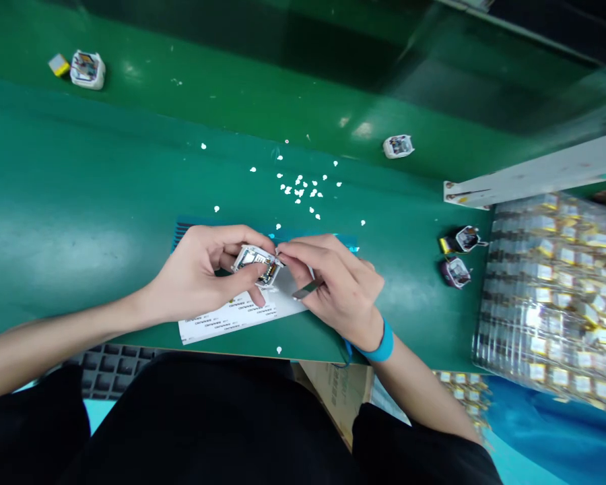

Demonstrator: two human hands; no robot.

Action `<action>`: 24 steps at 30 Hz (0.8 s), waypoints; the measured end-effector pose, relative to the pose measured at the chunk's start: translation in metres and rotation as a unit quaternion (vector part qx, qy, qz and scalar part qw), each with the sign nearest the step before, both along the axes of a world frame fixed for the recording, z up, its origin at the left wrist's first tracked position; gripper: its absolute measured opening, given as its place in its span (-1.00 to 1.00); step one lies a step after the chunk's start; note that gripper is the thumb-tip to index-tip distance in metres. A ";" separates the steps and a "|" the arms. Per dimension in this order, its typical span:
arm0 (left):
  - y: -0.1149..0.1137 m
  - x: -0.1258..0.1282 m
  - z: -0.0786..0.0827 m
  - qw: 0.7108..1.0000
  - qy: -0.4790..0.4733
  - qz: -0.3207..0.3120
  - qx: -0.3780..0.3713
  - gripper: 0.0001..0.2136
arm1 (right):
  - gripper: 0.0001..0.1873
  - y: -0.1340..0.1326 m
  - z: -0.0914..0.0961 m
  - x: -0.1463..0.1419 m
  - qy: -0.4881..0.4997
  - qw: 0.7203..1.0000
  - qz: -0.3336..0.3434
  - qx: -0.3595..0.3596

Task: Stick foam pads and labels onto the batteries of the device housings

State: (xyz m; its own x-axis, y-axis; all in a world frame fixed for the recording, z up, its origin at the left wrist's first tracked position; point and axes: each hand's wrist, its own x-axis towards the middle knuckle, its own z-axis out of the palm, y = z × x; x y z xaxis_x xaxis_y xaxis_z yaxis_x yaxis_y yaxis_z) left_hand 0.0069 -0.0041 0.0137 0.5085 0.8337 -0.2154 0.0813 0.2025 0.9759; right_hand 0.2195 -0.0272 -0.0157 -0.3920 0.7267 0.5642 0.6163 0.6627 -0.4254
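My left hand [207, 273] is closed around a small white device housing [257, 265], with the thumb lying over its open side. A circuit board shows inside the housing. The fingertips of my right hand [333, 279] are pinched at the housing's right edge; what is between them is too small to make out. Tucked in that same hand is a flat grey metal tool [307, 289], which looks like the end of tweezers. Under both hands lies a white printed sheet [232, 316]. Several small round white stickers [299, 192] are scattered on the green mat beyond the hands.
Open device housings stand at the far left [87, 69], at the back [398, 146] and to the right, where a white one [467, 238] sits by a purple one [455, 272]. Stacked clear trays [555, 289] of yellow-and-white parts rise at right, beside a white post [530, 172].
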 end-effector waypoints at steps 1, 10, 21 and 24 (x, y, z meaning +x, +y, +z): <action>0.000 0.000 0.000 1.000 0.000 -0.003 -0.007 -0.90 | -0.68 -0.001 0.000 0.001 -0.024 1.000 0.001 0.012; 0.002 -0.001 -0.002 0.999 0.036 -0.005 -0.012 -0.90 | -0.53 0.001 0.001 0.001 -0.139 0.982 -0.121 0.047; 0.003 -0.004 -0.011 1.000 0.022 0.010 0.006 -0.91 | -0.66 0.008 0.006 0.009 -0.169 0.984 -0.003 0.051; 0.002 -0.003 -0.013 0.999 0.028 0.027 0.017 -0.91 | -0.69 0.007 0.007 0.009 -0.171 0.984 0.004 0.056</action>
State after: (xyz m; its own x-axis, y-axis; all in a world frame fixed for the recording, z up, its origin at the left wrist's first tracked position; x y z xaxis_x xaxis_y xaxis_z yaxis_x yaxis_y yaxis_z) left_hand 0.0037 -0.0025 0.0003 0.4503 0.8673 -0.2122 0.1249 0.1742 0.9768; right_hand 0.2281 -0.0203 -0.0088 -0.5784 0.6638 0.4741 0.7055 0.6989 -0.1179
